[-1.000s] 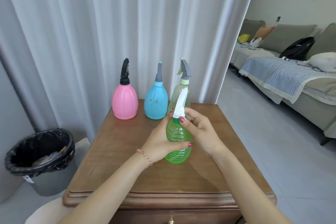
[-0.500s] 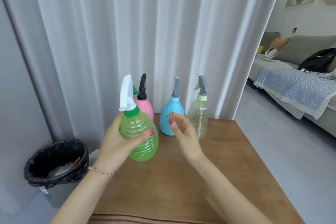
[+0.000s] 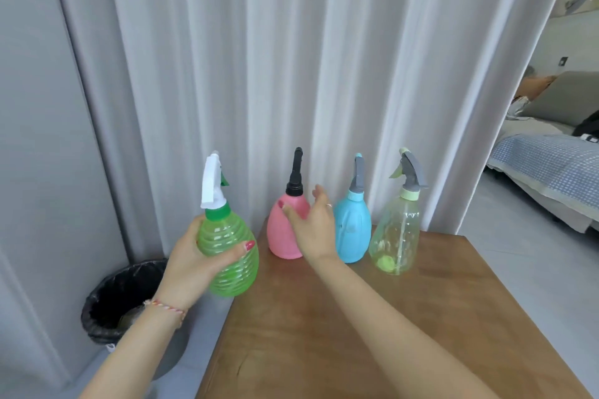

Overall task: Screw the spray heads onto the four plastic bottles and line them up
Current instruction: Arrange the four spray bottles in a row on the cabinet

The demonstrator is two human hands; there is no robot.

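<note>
- Lining up: left hand [image 3: 191, 264] grips the capped green bottle [image 3: 228, 256] in the air, beyond the table's [image 3: 405, 317] left edge.
- Right hand [image 3: 316, 230], fingers spread and holding nothing, reaches at the pink bottle [image 3: 285, 236].
- Next, probably: make room, then set green beside pink.

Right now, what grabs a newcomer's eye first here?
The ribbed green bottle with its white spray head, held up in the left hand off the table's left edge. Then the pink bottle, blue bottle and clear bottle lined along the back of the wooden table.
</note>
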